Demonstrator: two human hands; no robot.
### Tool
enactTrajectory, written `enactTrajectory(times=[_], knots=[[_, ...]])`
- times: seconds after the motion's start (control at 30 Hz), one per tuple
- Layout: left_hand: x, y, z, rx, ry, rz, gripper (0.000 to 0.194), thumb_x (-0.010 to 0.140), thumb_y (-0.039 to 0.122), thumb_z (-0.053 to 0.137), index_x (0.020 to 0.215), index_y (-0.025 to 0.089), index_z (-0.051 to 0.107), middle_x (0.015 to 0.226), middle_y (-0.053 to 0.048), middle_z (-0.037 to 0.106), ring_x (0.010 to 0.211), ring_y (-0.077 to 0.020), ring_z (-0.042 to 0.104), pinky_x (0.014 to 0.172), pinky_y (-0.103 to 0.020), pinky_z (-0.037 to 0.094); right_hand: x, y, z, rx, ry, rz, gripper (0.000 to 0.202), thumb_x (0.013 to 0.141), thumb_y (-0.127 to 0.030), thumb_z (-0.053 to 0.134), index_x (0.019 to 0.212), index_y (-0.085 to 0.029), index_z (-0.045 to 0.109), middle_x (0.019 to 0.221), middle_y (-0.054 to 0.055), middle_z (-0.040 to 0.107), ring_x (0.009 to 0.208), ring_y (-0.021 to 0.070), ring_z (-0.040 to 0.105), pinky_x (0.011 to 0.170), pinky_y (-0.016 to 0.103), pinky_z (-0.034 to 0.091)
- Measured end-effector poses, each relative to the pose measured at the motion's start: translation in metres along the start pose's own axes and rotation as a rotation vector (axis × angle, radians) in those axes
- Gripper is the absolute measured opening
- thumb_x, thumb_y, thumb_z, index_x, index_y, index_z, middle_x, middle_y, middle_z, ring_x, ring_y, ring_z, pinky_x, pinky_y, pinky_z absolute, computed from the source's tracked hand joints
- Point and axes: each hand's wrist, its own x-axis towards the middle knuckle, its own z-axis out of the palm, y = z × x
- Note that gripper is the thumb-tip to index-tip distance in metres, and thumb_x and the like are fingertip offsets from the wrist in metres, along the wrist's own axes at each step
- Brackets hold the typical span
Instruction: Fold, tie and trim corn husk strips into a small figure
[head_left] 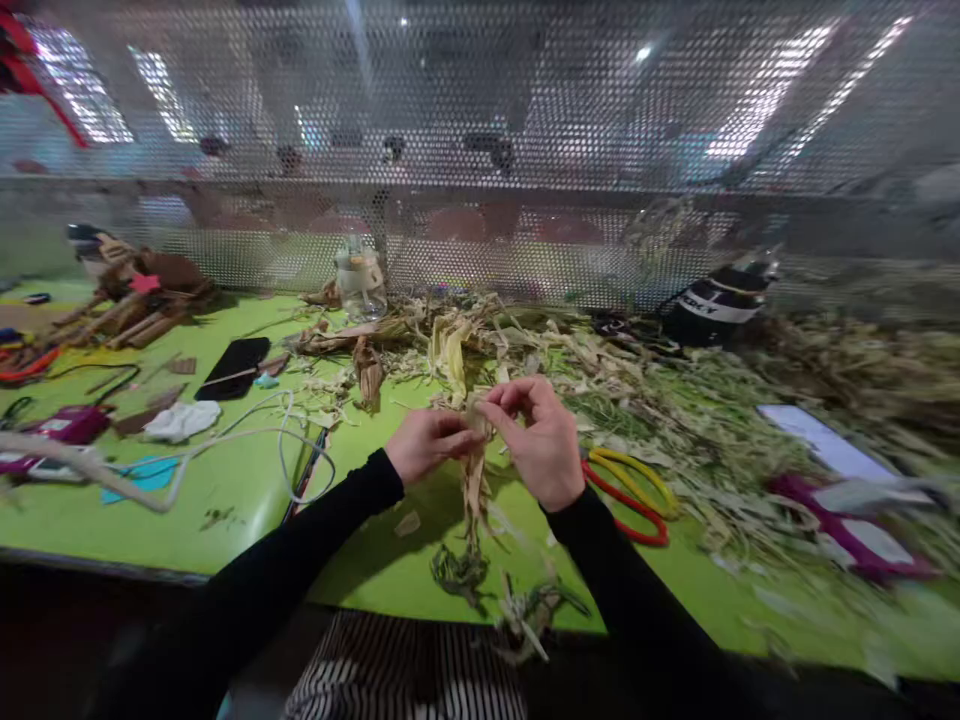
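Observation:
My left hand (431,445) and my right hand (536,440) meet over the middle of the green table (247,510). Both have thumb and fingers pinched on a strip of dry, pale brown husk (474,485), which hangs down between them with ragged ends. Its upper part is partly hidden by my fingers. Just beyond lies a yellowish husk piece (454,360), and left of that a brown, bundled husk (368,372). Right of my right wrist are red and yellow looped handles (637,495), seemingly of scissors, whose blades I cannot see. Dark green, curled scraps (459,572) lie nearer me.
A perforated metal screen (465,120) closes off the back. Shredded leaves (667,420) cover the right side, around a maroon device (862,535) and a black bottle (716,305). On the left are a black phone (232,368), white cable (281,440) and glass jar (360,285).

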Motion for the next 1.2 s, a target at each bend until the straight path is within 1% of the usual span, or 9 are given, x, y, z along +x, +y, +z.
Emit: enactTrajectory(times=[0.23, 0.33, 0.5, 0.67, 0.77, 0.9, 0.97, 1.07, 1.2], knots=[[0.002, -0.001, 0.004, -0.334, 0.019, -0.066, 0.042, 0.063, 0.052, 0.069, 0.062, 0.012, 0.058, 0.055, 0.001, 0.055, 0.053, -0.0081, 0.051, 0.058, -0.023, 0.044, -0.001, 0.009, 0.002, -0.034, 0.044, 0.103, 0.029, 0.074, -0.036, 0.066, 0.093, -0.020, 0.050, 0.097, 0.005, 0.061, 0.085, 0.0171, 0.057, 0.074, 0.032, 0.045], [0.003, 0.003, 0.001, -0.462, 0.179, -0.038, 0.040, 0.062, 0.050, 0.071, 0.063, 0.012, 0.059, 0.056, 0.003, 0.054, 0.053, -0.0067, 0.049, 0.058, -0.022, 0.043, -0.007, 0.011, 0.007, -0.069, -0.147, 0.236, 0.042, 0.075, -0.042, 0.065, 0.107, -0.018, 0.050, 0.101, 0.008, 0.062, 0.088, 0.0193, 0.059, 0.074, 0.032, 0.046], [0.003, 0.006, -0.002, -0.428, 0.374, 0.066, 0.032, 0.066, 0.043, 0.070, 0.066, 0.012, 0.062, 0.057, 0.004, 0.051, 0.052, -0.0045, 0.040, 0.051, -0.018, 0.033, -0.010, 0.011, 0.010, -0.085, -0.367, 0.288, 0.028, 0.085, -0.044, 0.050, 0.079, -0.017, 0.056, 0.071, 0.001, 0.061, 0.065, 0.0142, 0.055, 0.062, 0.026, 0.042], [0.009, -0.003, -0.003, -0.545, 0.381, 0.008, 0.035, 0.061, 0.045, 0.073, 0.067, 0.012, 0.061, 0.055, 0.005, 0.047, 0.050, -0.0034, 0.036, 0.048, -0.018, 0.030, 0.000, 0.002, 0.002, -0.031, -0.431, 0.306, 0.032, 0.088, -0.044, 0.042, 0.071, -0.019, 0.050, 0.065, -0.002, 0.054, 0.059, 0.0107, 0.049, 0.058, 0.022, 0.040], [0.008, -0.003, -0.009, -0.524, 0.282, -0.091, 0.040, 0.061, 0.049, 0.072, 0.071, 0.012, 0.061, 0.063, 0.002, 0.055, 0.052, -0.0041, 0.043, 0.050, -0.018, 0.034, 0.007, -0.001, -0.008, -0.203, -0.463, 0.257, 0.032, 0.090, -0.042, 0.040, 0.069, -0.019, 0.048, 0.060, -0.004, 0.049, 0.054, 0.0100, 0.044, 0.055, 0.021, 0.036], [-0.013, 0.024, -0.020, -0.032, -0.020, -0.165, 0.037, 0.071, 0.049, 0.063, 0.075, 0.012, 0.062, 0.078, -0.005, 0.065, 0.054, -0.0086, 0.055, 0.050, -0.020, 0.038, 0.018, -0.003, -0.025, -0.599, -0.497, 0.133, 0.030, 0.091, -0.032, 0.038, 0.065, -0.019, 0.048, 0.056, -0.003, 0.050, 0.054, 0.0113, 0.045, 0.056, 0.022, 0.032], [-0.023, 0.043, -0.021, 0.221, 0.013, 0.000, 0.031, 0.082, 0.043, 0.052, 0.084, 0.014, 0.063, 0.078, -0.005, 0.066, 0.059, -0.0116, 0.059, 0.057, -0.023, 0.043, 0.023, -0.007, -0.029, -0.772, -0.580, 0.071, 0.029, 0.091, -0.026, 0.036, 0.068, -0.018, 0.051, 0.061, 0.000, 0.055, 0.057, 0.0126, 0.049, 0.057, 0.023, 0.031], [-0.021, 0.061, -0.016, 0.517, 0.057, 0.323, 0.031, 0.083, 0.029, 0.053, 0.110, 0.014, 0.056, 0.109, -0.011, 0.063, 0.098, -0.0206, 0.059, 0.084, -0.034, 0.045, 0.026, -0.023, -0.028, -0.902, -0.765, -0.004, 0.023, 0.087, -0.018, 0.039, 0.075, -0.016, 0.058, 0.071, 0.005, 0.063, 0.060, 0.0134, 0.051, 0.058, 0.023, 0.032], [0.001, 0.061, -0.012, 0.437, -0.412, 0.146, 0.033, 0.071, 0.020, 0.066, 0.101, 0.013, 0.054, 0.099, -0.010, 0.065, 0.095, -0.0232, 0.061, 0.085, -0.035, 0.046, 0.025, -0.047, -0.025, -0.912, -1.013, -0.160, 0.022, 0.085, -0.014, 0.042, 0.073, -0.013, 0.061, 0.073, 0.008, 0.065, 0.062, 0.0139, 0.052, 0.059, 0.024, 0.032]])
